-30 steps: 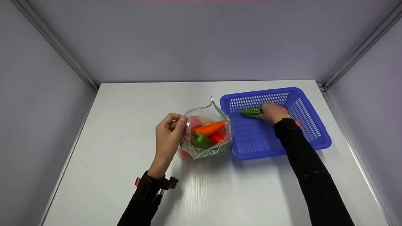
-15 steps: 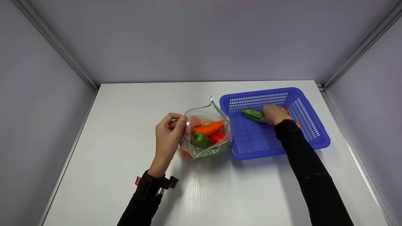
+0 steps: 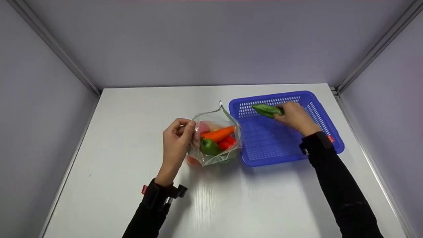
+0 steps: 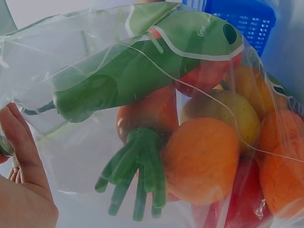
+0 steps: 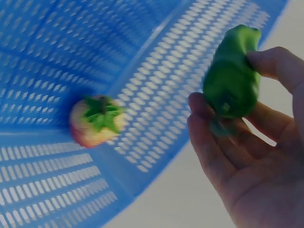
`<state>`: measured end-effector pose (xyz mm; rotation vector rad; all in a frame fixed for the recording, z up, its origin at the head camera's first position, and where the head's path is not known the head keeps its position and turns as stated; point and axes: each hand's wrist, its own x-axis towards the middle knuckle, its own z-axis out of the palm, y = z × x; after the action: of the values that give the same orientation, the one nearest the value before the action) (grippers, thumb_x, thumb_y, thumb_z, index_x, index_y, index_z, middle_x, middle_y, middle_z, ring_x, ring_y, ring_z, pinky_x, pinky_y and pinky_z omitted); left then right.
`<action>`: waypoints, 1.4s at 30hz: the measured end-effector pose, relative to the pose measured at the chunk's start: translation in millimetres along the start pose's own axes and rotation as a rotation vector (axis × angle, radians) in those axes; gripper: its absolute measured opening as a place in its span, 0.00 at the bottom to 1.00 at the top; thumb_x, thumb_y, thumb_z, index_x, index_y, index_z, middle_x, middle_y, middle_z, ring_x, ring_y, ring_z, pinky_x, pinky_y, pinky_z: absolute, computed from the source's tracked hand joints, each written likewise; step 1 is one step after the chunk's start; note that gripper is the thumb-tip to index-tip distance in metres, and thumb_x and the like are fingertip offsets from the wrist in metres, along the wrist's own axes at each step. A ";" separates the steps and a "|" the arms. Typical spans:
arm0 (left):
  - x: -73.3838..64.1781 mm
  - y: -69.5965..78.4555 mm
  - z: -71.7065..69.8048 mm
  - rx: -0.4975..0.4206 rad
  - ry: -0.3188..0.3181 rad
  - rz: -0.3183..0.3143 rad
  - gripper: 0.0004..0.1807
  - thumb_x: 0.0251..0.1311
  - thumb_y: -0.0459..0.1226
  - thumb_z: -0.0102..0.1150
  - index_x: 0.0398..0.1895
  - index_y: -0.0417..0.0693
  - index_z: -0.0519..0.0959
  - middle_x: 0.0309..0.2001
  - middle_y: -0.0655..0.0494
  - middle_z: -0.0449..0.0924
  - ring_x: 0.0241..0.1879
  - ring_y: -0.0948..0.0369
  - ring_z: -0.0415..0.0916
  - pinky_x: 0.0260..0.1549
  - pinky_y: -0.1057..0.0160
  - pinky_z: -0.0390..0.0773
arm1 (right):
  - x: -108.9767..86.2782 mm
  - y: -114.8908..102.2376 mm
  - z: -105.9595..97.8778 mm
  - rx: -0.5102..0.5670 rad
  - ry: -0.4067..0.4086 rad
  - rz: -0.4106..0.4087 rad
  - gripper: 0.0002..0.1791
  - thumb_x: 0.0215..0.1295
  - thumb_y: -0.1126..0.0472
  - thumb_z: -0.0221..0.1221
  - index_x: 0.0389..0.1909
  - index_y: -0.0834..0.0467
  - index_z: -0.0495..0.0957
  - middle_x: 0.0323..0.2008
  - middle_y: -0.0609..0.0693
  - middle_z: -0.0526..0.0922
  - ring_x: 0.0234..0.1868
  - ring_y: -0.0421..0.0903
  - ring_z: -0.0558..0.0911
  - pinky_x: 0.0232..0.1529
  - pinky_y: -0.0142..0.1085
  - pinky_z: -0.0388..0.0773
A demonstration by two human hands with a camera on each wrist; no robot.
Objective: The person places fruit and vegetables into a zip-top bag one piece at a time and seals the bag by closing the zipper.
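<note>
At the rim of a clear zip bag, my left hand pinches the plastic between thumb and fingers. The bag's mouth is spread wide. Inside lie a carrot, a long green pepper, a red piece and several round orange and yellow fruits. My right hand grips another long green pepper above the blue basket. In the right wrist view, the thumb and fingers surround this pepper, and its outline is blurred.
A red-and-yellow fruit with a green leafy top sits in a corner of the basket; in the head view the right arm hides it. The basket stands close to the bag's right side on the white table. Grey walls enclose the table.
My right hand has lifted the green pepper from the basket floor, its wrist shifting right. The left hand and bag have stayed almost in place.
</note>
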<state>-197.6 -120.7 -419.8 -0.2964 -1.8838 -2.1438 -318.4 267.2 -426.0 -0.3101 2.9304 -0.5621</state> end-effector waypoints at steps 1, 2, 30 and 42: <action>0.1 0.0 -0.3 -0.004 -0.001 0.002 0.10 0.75 0.35 0.59 0.39 0.34 0.79 0.20 0.44 0.78 0.14 0.58 0.74 0.16 0.65 0.77 | -3.7 -4.4 -1.5 0.005 0.022 -0.018 0.23 0.71 0.60 0.61 0.60 0.70 0.79 0.45 0.64 0.81 0.39 0.56 0.77 0.39 0.48 0.74; 0.2 0.2 -0.6 -0.008 -0.002 0.002 0.10 0.75 0.35 0.59 0.40 0.33 0.78 0.20 0.44 0.78 0.14 0.58 0.74 0.16 0.65 0.78 | -7.7 -9.4 -3.1 0.009 0.046 -0.041 0.24 0.71 0.60 0.61 0.61 0.70 0.78 0.47 0.65 0.81 0.41 0.57 0.77 0.40 0.49 0.74; 7.4 -5.7 -0.1 -0.040 0.015 -0.006 0.11 0.74 0.35 0.60 0.39 0.32 0.78 0.20 0.46 0.78 0.14 0.59 0.74 0.17 0.63 0.80 | -75.2 -145.6 -20.1 0.136 0.341 -0.719 0.21 0.65 0.60 0.72 0.54 0.66 0.80 0.47 0.58 0.85 0.43 0.48 0.84 0.45 0.40 0.85; 9.4 -6.4 0.8 -0.007 -0.002 0.011 0.12 0.75 0.35 0.58 0.40 0.31 0.78 0.20 0.45 0.79 0.14 0.58 0.75 0.17 0.64 0.78 | -64.8 -168.2 -1.4 0.080 0.325 -0.806 0.19 0.67 0.59 0.71 0.54 0.64 0.80 0.45 0.56 0.86 0.45 0.49 0.84 0.48 0.41 0.84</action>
<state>-208.6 -119.8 -422.6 -0.3089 -1.8720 -2.1440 -226.6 129.6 -354.5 -1.5472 2.9667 -0.8796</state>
